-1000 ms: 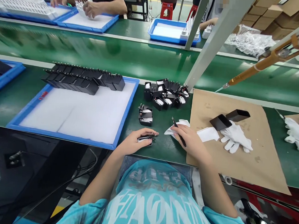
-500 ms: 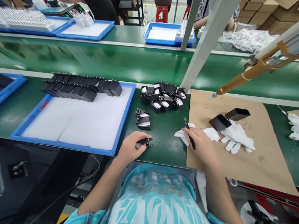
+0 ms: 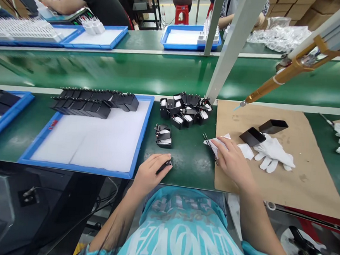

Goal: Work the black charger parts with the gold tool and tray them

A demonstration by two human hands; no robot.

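Note:
My left hand [image 3: 151, 172] is closed over a small black plug part [image 3: 165, 166] on the green bench, near its front edge. My right hand [image 3: 230, 159] holds black tweezers [image 3: 208, 141] and rests on white paper slips [image 3: 219, 144] at the left edge of the brown cardboard mat [image 3: 295, 167]. A pile of black plug parts [image 3: 185, 109] lies behind my hands. A small stack of the same parts [image 3: 163, 136] sits between the pile and my left hand.
A blue tray with white foam [image 3: 99, 138] holds rows of black parts [image 3: 93, 99] at its far edge. Two black casings [image 3: 263, 132] and a white glove [image 3: 274, 152] lie on the mat. A dispenser nozzle [image 3: 265, 89] hangs above. Other people work across the conveyor.
My left hand has curled tighter over the plug part and drawn slightly toward me. My right hand with the tweezers has moved forward onto the paper slips.

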